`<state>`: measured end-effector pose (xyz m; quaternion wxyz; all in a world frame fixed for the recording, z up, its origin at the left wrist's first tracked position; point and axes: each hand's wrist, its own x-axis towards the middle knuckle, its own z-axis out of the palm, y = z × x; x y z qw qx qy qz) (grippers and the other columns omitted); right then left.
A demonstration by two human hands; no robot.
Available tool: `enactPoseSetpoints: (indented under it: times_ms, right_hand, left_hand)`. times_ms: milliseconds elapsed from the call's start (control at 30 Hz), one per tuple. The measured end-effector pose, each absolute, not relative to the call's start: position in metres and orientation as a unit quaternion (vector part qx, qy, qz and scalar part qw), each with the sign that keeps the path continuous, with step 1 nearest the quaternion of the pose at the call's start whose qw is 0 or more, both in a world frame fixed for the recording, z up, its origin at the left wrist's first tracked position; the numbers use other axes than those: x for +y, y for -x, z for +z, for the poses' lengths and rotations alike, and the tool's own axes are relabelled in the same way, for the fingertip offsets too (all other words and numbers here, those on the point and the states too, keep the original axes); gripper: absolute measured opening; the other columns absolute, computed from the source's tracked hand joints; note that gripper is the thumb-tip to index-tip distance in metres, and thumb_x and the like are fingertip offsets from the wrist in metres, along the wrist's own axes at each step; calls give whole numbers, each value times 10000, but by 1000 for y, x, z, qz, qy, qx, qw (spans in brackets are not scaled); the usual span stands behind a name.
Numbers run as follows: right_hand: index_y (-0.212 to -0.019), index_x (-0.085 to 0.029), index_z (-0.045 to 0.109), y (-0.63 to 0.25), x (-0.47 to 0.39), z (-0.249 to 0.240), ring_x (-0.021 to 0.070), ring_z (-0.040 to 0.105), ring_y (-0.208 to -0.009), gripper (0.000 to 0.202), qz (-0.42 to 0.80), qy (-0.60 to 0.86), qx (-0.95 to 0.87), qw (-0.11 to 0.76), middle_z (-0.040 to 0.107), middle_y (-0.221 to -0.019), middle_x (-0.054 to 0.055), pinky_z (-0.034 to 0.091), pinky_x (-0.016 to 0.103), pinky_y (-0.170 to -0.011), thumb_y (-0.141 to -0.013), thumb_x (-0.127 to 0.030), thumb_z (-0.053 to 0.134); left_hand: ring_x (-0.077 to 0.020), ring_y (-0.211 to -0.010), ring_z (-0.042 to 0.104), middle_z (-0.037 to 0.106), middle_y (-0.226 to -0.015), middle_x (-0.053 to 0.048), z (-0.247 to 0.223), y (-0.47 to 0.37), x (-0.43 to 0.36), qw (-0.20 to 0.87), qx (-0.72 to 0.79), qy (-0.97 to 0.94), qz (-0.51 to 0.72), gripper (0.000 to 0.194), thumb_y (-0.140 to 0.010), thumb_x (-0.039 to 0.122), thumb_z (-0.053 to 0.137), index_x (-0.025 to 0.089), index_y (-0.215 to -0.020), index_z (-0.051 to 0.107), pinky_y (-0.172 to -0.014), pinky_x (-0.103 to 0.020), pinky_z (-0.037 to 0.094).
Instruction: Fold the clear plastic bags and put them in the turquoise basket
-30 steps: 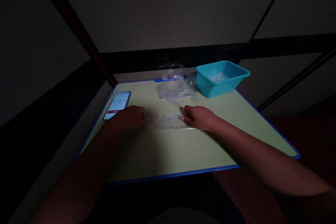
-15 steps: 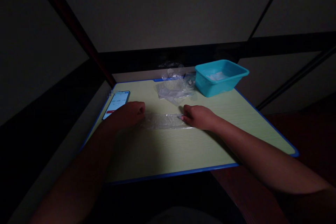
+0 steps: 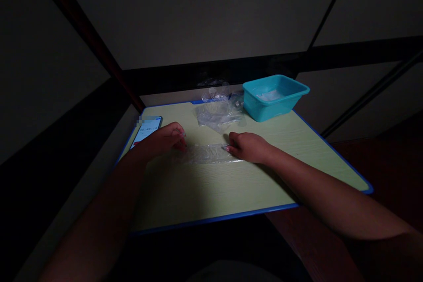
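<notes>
Hands: two, one left hand [image 3: 169, 136] and one right hand [image 3: 250, 146]
Flat clear plastic piece between the hands: one [image 3: 208, 153]
Loose clear plastic pieces behind: several [image 3: 218, 112], overlapping, exact count unclear
Tubs: one [image 3: 272, 108]
Pale contents in the tub: some [image 3: 269, 95], number unclear
Phones: one [image 3: 147, 128]
Tables: one [image 3: 251, 189]

Flat bag [image 3: 211, 153]: clear plastic, thin, glossy, wrinkled. Heaped wrappers [image 3: 218, 113]: same see-through film (crinkly, catching light). Basin [image 3: 276, 102]: turquoise plastic, smooth, soft sheen. Tabletop [image 3: 251, 185]: pale wood-grain look, mostly matt; edging blue, smooth, plastic-looking. Phone screen [image 3: 147, 128]: smooth, glassy. Wall panels [image 3: 211, 17]: matt.
</notes>
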<state>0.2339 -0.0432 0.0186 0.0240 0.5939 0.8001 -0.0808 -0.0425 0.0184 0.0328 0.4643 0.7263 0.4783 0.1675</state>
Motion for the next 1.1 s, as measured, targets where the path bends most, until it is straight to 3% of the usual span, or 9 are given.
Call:
enactPoseSetpoints:
  times_ms: [100,200,400,733,1100]
  right_hand:
    - [-1034,-193,567,-235,-43,18,228,638,-760,316,-81,-592,801,18,704,-885,95,271,283,-537,-918,-458,439]
    - [-1032,-191,569,-235,-43,17,228,636,-754,319,-82,-592,801,16,701,-869,94,272,281,-536,-918,-460,441]
    - [-1040,-187,566,-235,-43,17,213,627,-741,315,-84,-592,801,11,694,-858,92,283,273,-551,-921,-454,448]
    - [-1033,-190,577,-234,-43,18,240,642,-779,325,-85,-593,801,13,705,-887,99,282,281,-550,-918,-462,443]
    - [-1031,-185,574,-235,-43,17,233,635,-761,311,-87,-592,801,8,702,-881,99,267,282,-543,-911,-445,455]
  left_hand:
    - [-186,-619,680,635,-771,1,33,40,18,414,538,-723,125,163,-774,283,468,211,-919,445,-589,-309,499]
    - [-158,-550,640,612,-731,11,34,41,18,343,561,-751,56,116,-723,226,471,200,-835,485,-552,-277,460]
    - [-173,-740,623,656,-800,-20,36,45,21,207,509,-833,-63,141,-665,194,541,185,-781,621,-630,-253,422]
    - [-175,-724,595,665,-796,-44,33,46,21,164,510,-840,-86,115,-672,187,546,172,-747,631,-627,-264,386]
    - [-160,-686,558,621,-749,-11,44,51,21,203,482,-850,-62,114,-669,240,499,188,-719,588,-614,-258,379]
